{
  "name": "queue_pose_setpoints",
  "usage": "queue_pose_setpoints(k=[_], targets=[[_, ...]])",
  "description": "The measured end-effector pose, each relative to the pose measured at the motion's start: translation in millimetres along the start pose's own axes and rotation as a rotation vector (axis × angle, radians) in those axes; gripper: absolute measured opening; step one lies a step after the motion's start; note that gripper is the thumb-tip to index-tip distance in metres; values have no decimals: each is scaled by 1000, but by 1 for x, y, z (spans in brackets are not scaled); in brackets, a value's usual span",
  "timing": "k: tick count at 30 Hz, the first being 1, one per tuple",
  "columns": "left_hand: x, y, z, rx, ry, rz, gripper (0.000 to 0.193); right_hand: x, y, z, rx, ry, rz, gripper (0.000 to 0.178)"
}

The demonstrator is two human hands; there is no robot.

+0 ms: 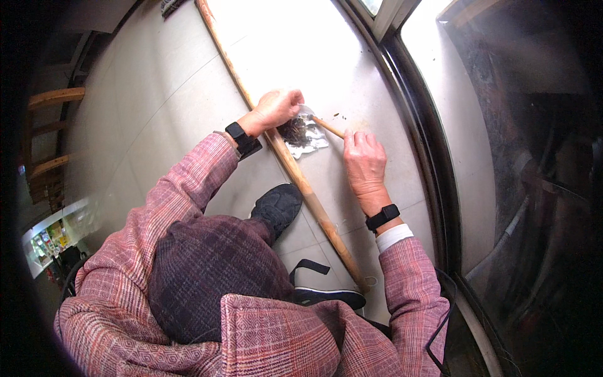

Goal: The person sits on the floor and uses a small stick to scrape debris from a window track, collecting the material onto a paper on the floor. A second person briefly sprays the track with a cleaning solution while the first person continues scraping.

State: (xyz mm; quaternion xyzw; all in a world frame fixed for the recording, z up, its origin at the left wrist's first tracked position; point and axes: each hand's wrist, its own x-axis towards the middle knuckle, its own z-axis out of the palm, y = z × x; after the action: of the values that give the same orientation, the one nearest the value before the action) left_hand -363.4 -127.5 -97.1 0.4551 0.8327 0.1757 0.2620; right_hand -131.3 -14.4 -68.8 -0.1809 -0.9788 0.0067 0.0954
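One long pole [295,169], diagonal floorward

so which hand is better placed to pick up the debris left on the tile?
Right. The right hand lies flat beside the loose debris, free. The left hand is occupied holding the clear bag open.

It looked like a home: a pale tiled floor [157,107] ran up to a sliding door track [421,125], with wooden furniture [53,97] alongside.

Glossy floor tiles [157,94] (pale), wooden pole [301,179].
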Motion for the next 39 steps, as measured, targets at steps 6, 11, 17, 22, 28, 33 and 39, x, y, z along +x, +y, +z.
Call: queue_pose_setpoints(k=[6, 11, 17, 22, 28, 33, 39], targets=[[2, 8, -7, -18, -97, -34, 17, -1, -1, 3, 57, 42, 8, 15], [6, 2, -11, -258, -178, -33, 13, 2, -4, 1, 101, 54, -20, 14], [8, -5, -14, -384, -265, 26, 23, 5, -8, -1, 144, -36, 65, 19], [8, -7, -16, -607, -309, -105, 30, 7, -7, 1, 143, -47, 85, 15], [14, -14, -5, -577, -314, -197, 18, 8, -8, 1, 159, -41, 90, 14], [14, -19, 3, -713, -312, -184, 10, 8, -8, 0, 181, -24, 92, 13], [13, -8, -3, -605, -325, -60, 5, 9, -5, -3, 112, -50, 88, 13]])
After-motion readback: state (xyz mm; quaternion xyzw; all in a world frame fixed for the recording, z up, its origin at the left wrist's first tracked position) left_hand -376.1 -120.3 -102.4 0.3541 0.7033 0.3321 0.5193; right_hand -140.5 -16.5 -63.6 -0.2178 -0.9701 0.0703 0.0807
